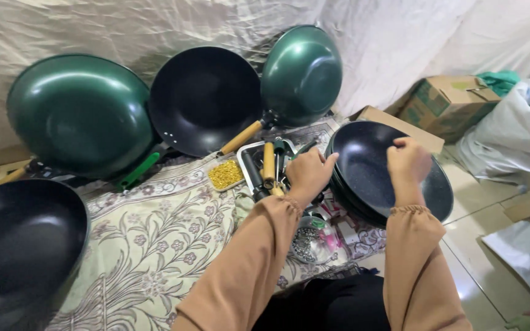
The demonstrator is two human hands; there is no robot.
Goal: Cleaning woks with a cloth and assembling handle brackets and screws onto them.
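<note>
My left hand rests over a white tray of wooden and black pan handles, its fingers touching the near rim of a stack of black speckled pans. What it grips, if anything, is hidden under the palm. My right hand hovers over the top pan of that stack with the fingers curled in. Both arms wear tan sleeves.
Two green woks and a black wok lean on a white sheet at the back. Another black wok sits at left. A small tray of yellow screws, a bag of metal parts, cardboard boxes and white sacks lie around.
</note>
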